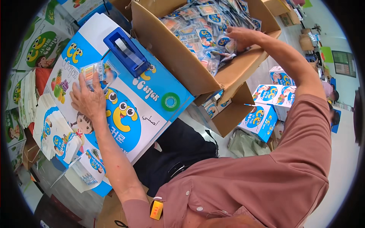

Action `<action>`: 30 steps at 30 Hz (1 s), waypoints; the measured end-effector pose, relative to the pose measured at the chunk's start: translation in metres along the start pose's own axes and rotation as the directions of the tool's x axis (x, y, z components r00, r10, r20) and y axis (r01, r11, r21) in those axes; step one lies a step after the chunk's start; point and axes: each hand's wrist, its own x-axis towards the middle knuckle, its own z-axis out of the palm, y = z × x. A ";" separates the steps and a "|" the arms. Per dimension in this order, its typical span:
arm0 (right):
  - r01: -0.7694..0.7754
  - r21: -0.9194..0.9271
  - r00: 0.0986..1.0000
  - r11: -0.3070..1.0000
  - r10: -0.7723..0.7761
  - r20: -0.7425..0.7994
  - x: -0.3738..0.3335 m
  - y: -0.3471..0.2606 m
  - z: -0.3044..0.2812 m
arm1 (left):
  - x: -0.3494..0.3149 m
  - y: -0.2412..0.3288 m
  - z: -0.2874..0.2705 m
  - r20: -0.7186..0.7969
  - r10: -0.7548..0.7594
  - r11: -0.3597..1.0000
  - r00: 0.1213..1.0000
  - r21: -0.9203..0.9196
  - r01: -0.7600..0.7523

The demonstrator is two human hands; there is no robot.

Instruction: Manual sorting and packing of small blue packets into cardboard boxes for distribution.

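My left hand [88, 99] lies on top of a large blue and white printed carton, its fingers spread over small clear-and-blue packets [99, 72] of striped sticks. At the upper right, my right hand [243, 38] reaches into an open brown cardboard box [171, 49] heaped with the same kind of packets [207, 38]. Its fingers curl round one packet [227, 43] at the heap's near right side; part of the grip is hidden. Beside the left hand's packets stands a blue tape dispenser [126, 52] with a roll in it.
A green tape roll [170, 101] lies on the carton top [159, 131]. Flattened small printed boxes [57, 131] lie at its left edge, with a small box [89, 169] nearer me. Blue and white boxes [258, 117] stand on the right. Printed cartons [42, 45] are stacked far left.
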 end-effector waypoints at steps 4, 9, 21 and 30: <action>0.087 -0.018 0.993 0.996 -0.088 -0.078 -0.007 -0.006 0.001 | 0.005 -0.001 -0.006 -0.015 -0.022 0.994 1.000 -0.109 0.021; -0.086 -0.179 0.979 0.980 0.117 0.167 0.018 -0.012 -0.007 | 0.023 0.009 -0.033 0.182 -0.138 0.946 0.974 -0.267 0.184; -0.018 0.551 0.773 0.834 0.362 -0.522 -0.092 0.027 -0.111 | -0.007 0.003 -0.061 0.315 -0.176 0.718 0.933 -0.607 0.341; 0.446 0.827 0.874 0.343 0.033 -0.485 -0.067 -0.251 -0.260 | -0.085 -0.026 -0.077 -0.052 -0.246 0.632 0.968 -0.766 0.120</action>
